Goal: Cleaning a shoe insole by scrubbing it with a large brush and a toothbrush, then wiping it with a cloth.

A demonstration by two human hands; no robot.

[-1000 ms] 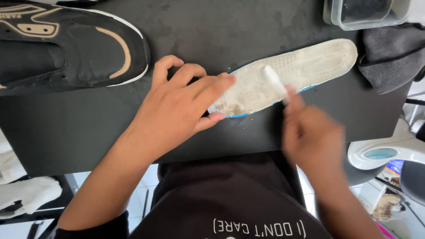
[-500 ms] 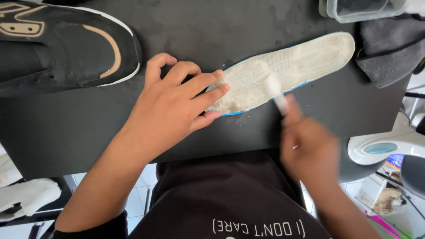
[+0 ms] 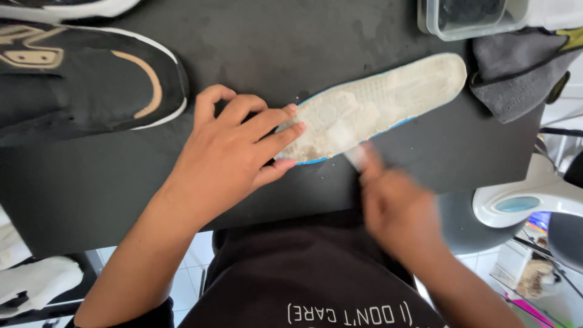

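Left hand [image 3: 234, 155] flat, fingers spread on grubby white foam insole [image 3: 376, 103], blurred right hand [image 3: 395, 206] gripping pale brush [image 3: 355, 155], matte black table [image 3: 291, 36]

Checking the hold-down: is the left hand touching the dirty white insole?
Touching. The head view shows the left hand fingers pressed flat on the dirty white insole.

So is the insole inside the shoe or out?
Out. The insole lies flat on the black table, apart from the black shoe.
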